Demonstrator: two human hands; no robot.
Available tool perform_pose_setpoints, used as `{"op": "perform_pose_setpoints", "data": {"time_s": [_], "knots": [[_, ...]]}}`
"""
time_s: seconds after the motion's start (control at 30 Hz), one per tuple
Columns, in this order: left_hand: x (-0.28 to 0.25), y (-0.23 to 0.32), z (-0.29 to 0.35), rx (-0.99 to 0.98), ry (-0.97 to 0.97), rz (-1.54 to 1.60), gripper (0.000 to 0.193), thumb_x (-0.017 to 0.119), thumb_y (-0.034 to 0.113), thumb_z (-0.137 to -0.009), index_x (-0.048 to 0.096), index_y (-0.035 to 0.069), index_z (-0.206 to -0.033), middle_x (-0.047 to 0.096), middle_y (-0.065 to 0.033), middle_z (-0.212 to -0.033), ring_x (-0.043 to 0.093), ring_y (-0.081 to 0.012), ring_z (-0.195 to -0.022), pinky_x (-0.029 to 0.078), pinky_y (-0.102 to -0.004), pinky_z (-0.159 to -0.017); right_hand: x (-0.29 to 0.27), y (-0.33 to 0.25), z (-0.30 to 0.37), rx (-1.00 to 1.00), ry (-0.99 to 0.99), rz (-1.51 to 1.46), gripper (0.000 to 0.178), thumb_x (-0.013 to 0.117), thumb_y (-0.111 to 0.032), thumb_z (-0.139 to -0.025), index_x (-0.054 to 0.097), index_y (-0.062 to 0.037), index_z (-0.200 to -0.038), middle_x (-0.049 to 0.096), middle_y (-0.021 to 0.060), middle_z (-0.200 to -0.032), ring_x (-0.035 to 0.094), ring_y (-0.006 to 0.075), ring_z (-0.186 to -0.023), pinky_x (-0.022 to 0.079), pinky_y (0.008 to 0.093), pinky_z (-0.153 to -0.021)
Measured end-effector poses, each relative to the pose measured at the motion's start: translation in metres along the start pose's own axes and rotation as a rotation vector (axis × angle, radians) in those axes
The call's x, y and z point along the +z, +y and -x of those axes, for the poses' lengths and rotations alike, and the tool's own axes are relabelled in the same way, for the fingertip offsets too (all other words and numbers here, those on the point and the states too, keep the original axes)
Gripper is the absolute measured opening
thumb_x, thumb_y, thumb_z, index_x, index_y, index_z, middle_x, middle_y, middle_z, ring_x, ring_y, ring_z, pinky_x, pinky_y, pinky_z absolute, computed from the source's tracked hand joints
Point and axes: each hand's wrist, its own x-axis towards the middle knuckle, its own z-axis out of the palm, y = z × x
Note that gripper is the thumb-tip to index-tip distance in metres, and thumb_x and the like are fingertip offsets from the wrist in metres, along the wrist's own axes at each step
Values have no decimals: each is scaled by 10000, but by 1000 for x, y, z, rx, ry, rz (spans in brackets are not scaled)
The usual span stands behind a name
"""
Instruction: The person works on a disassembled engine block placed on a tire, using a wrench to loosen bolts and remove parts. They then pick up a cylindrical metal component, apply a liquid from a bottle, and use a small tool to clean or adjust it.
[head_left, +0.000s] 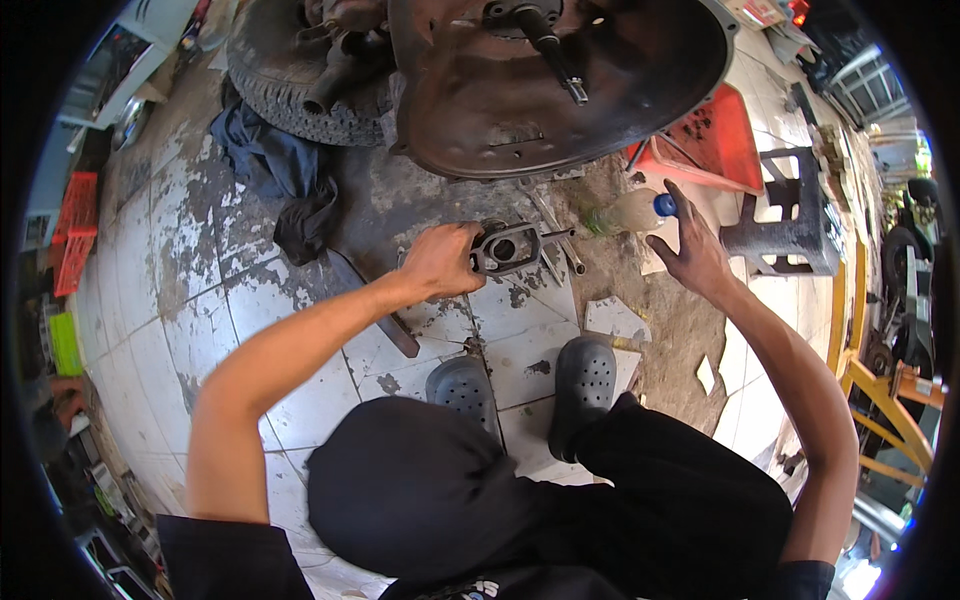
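Just above the tiled floor (300, 400), the left hand (440, 262) is closed on a dark metal bracket (507, 248), its long axis running rightward from the grip. The right hand (690, 255), fingers spread and empty, is nearest the plastic bottle (630, 210).

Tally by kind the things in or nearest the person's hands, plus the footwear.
Dark metal bracket with round hole, gripped by left hand: 1
Clear plastic bottle with blue cap, just beyond open right hand: 1
Long metal tools on the floor beside the bracket: at least 2
Dark perforated clogs: 2
Total: 6
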Motion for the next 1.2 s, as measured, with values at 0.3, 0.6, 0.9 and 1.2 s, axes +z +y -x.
{"op": "perform_pose_setpoints", "data": {"time_s": [0.3, 0.6, 0.9, 1.2], "knots": [[2, 6, -22, -157, -102, -23, 525, 729, 284, -564, 639, -16, -986, 656, -230, -889, 631, -406, -880, 509, -464, -791, 52, 30, -20, -186, 262, -234, 780, 712, -185, -842, 246, 1, -1439, 441, 233, -1381, 471, 378, -1247, 438, 435, -996], [22, -3, -22, -216, 53, -51, 785, 798, 536, -613, 588, -33, -1112, 636, -245, -966, 616, -427, -942, 501, -475, -842, 105, 61, -37, -271, 484, -398, 850, 773, -189, -802, 219, -11, -1422, 399, 276, -1390, 482, 394, -1239, 463, 448, -972], [35, -19, -19, -236, 44, 60, 876, 736, 648, -661, 555, -44, -1169, 634, -259, -1082, 617, -391, -1018, 487, -456, -894, 98, 53, -64, -361, 515, -278, 941, 824, -141, -747, 186, -22, -1428, 422, 253, -1355, 556, 344, -1159, 528, 401, -888], [37, -37, -40, -426, -76, 518, 774, 621, 586, -828, 516, -36, -1279, 614, -229, -1182, 596, -323, -1083, 457, -380, -930, 109, 57, -50, -360, 443, -363, 989, 875, -232, -667, 249, -16, -1402, 505, 220, -1332, 514, 391, -1216, 487, 440, -930]]}}
